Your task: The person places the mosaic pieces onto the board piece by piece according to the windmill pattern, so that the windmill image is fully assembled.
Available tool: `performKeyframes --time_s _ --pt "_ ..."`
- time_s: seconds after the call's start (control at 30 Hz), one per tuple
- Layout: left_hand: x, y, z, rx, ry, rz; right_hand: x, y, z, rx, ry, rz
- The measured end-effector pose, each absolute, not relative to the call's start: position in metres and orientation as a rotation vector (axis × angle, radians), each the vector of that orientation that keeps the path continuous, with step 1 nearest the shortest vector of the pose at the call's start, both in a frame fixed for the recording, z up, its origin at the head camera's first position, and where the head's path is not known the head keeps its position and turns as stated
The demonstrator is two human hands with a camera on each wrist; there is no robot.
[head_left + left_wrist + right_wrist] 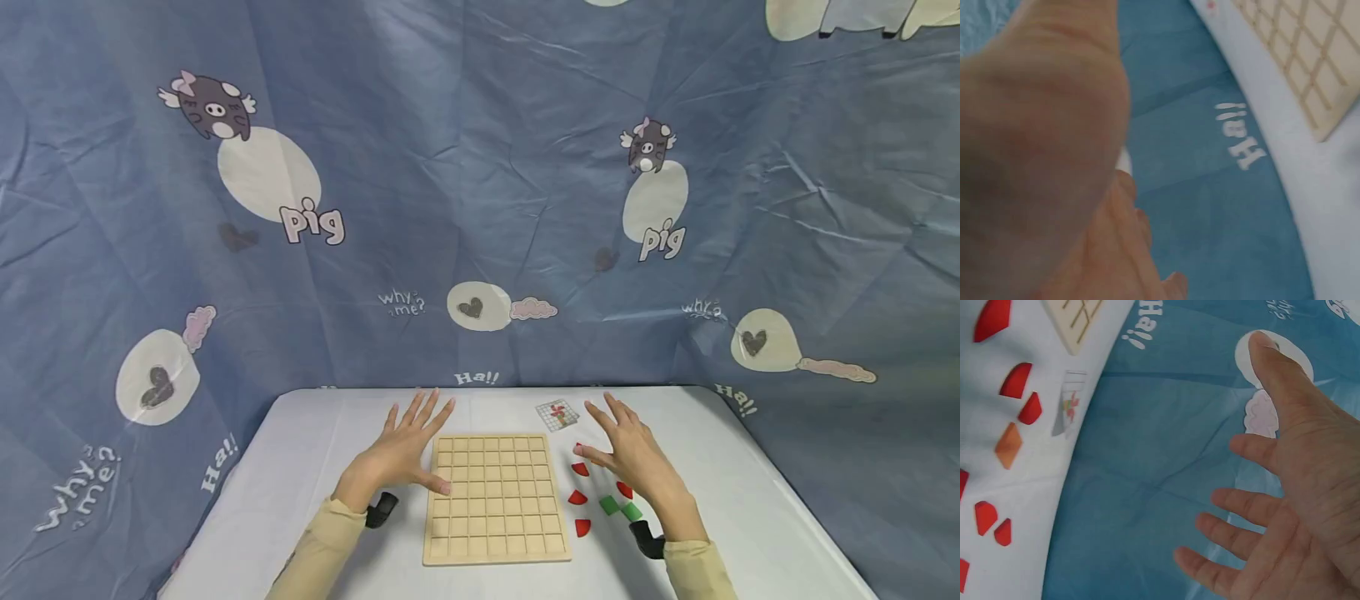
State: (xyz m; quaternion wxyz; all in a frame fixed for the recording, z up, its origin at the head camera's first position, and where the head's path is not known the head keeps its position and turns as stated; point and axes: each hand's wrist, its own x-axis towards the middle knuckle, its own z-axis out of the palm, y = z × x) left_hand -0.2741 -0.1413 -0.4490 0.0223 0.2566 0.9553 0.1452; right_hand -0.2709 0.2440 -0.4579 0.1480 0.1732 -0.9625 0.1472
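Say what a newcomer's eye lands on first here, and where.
Probably the bare left hand and right hand, fingers spread over the white table. Next, the pale gridded board between them, with bright red pieces and green pieces to its right. Behind, a pig-print blue cloth fills most of the head view.

In the left wrist view, the blurred base of your left hand hides part of its fingers, and the top and right edges crop the pale wooden gridded board. In the right wrist view, the left edge cuts two flat red pieces, and the print on the white gridded card is too blurred for you to read. The head view's bottom edge crops your beige sleeves.
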Motion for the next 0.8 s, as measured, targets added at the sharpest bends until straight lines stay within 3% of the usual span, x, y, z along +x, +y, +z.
performKeyframes --time_s 0.8 --pt "-0.265 -0.161 -0.531 0.781 2.71 0.494 -0.264 0.245 -0.507 0.502 -3.031 0.702"
